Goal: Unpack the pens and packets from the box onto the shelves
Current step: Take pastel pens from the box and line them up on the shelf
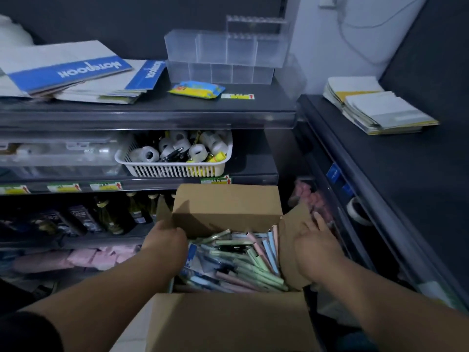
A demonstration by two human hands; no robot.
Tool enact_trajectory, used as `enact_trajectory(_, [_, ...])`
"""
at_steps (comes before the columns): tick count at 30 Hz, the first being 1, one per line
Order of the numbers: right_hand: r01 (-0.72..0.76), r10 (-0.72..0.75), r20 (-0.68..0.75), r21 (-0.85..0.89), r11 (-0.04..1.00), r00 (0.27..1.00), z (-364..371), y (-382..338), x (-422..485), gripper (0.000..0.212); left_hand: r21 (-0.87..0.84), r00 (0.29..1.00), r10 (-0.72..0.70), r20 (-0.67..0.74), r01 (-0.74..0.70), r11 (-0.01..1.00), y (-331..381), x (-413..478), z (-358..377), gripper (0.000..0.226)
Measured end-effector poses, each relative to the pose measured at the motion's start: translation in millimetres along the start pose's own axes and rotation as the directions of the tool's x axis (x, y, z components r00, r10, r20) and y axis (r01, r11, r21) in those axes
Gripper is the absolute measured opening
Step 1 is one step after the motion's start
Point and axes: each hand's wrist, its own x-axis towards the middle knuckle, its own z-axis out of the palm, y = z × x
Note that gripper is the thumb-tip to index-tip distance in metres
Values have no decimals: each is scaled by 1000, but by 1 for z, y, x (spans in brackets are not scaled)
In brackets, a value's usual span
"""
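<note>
Box: an open brown cardboard box (pixel 228 323) sits low in front of dark store shelves (pixel 152 115), all four flaps folded outward.
Pens: the box is full of loose pens (pixel 256 270) in pale green, pink and light blue, lying jumbled in every direction.
Packets: clear wrapped packets (pixel 195 257) with blue and white print lie among the pens at the left side of the box.
Left grip: the left grip (pixel 165 240) is at the box's left edge, by the foot of the upright left flap, fingers curled down over the cardboard and clasping it.
Right grip: the right grip (pixel 314 240) lies flat on the right flap, fingers straight and released, pressing the flap outward.
Top shelf: stacked notebooks (pixel 66 69) with blue covers, a clear plastic organiser (pixel 223 59), and a yellow and blue pouch (pixel 196 89).
Middle shelf: a white slotted basket (pixel 177 171) holding tape rolls and small items.
Lower shelf: dark bottles (pixel 111 214) in a row, just left of the box.
Right side: paper stacks (pixel 380 107) on a second dark shelf unit.
</note>
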Motion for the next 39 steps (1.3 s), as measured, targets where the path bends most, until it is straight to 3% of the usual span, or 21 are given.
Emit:
enact_trajectory(3, [-30,22,41,213,977,999,29,-10,2,100,-241,982,-158,102,179,954,-1,-8,41,92])
enact_trajectory(5, [-45,11,83,427,903,997,47,-19,7,116,-413,961,-148,232,235,880,2,-10,67,122])
enact_trajectory(8, [-96,-8,149,673,734,989,67,-29,16,138,-583,939,-72,335,267,767,5,-7,91,138])
enact_trajectory(11, [-107,-47,171,787,607,984,84,-37,23,151,-650,941,-19,338,248,719,6,-5,105,148])
enact_trajectory(17, [-112,-31,147,858,501,989,103,-41,33,154,-713,969,-54,241,215,667,18,-4,112,146])
enact_trajectory(21, [-133,-13,156,881,454,988,98,-39,30,151,-753,964,-40,264,232,616,10,-5,112,147])
enact_trajectory(24, [0,137,-85,850,526,987,89,-48,28,128,-752,975,-123,188,223,621,11,-2,112,133])
enact_trajectory(27, [178,146,-261,888,423,954,80,-67,35,95,-712,972,-233,-18,151,686,23,6,109,102])
enact_trajectory(29, [170,80,-224,890,423,971,77,-76,42,92,-696,973,-200,-118,63,716,32,12,107,88])
enact_trajectory(32, [44,24,-67,844,535,997,82,-80,57,88,-668,989,-113,-95,21,744,42,22,109,79])
enact_trajectory(36, [-98,5,117,810,578,993,91,-84,72,84,-789,997,-66,35,68,611,44,30,117,74])
enact_trajectory(39, [-106,3,134,769,630,991,93,-89,79,82,-817,996,-59,61,83,570,44,31,121,71])
